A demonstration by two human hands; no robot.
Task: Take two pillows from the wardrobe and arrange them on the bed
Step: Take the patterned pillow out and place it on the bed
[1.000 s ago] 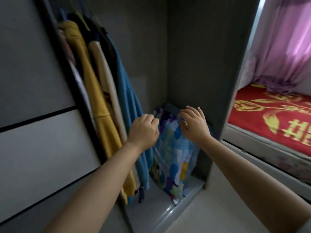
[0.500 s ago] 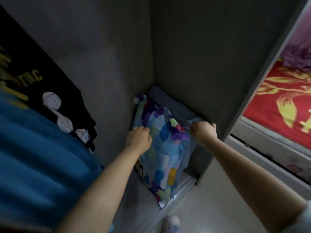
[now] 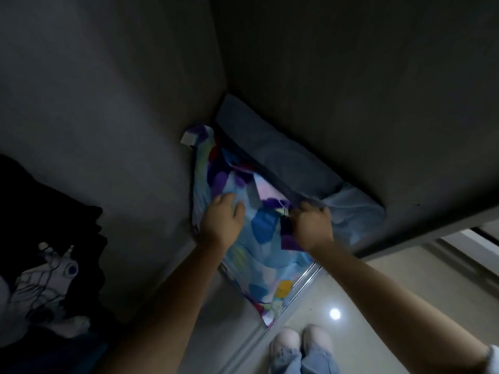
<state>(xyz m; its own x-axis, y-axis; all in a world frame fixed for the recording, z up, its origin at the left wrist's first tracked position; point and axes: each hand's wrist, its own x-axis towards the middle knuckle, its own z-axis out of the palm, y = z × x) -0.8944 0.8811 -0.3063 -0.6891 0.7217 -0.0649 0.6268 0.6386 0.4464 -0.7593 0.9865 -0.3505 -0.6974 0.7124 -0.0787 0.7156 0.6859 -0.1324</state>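
Both hands were down in the dim corner of the wardrobe (image 3: 351, 76), on the patterned pillow (image 3: 259, 238) that stood on edge against the back wall. The left hand (image 3: 222, 225) lay over the pillow's upper left edge, fingers curled over the fabric; whether it was truly gripping could not be told. The right hand (image 3: 313, 226) was closed into a fist on the cover at the pillow's upper right edge, bunching the cloth.

Just beyond the right hand, between it and the wardrobe's side panel, a second, plain blue pillow (image 3: 283, 160) leaned against that panel, touching the patterned one. Left of the left hand hung a dark garment with a white print (image 3: 51, 268).

Below the hands, the patterned pillow's lower corner reached the sliding-door track (image 3: 302, 282) at the wardrobe's front edge. Nearer than that lay a glossy pale tiled floor (image 3: 364, 292) with a bright spot of reflected light, and the person's light shoes (image 3: 299, 341) under blue jeans.
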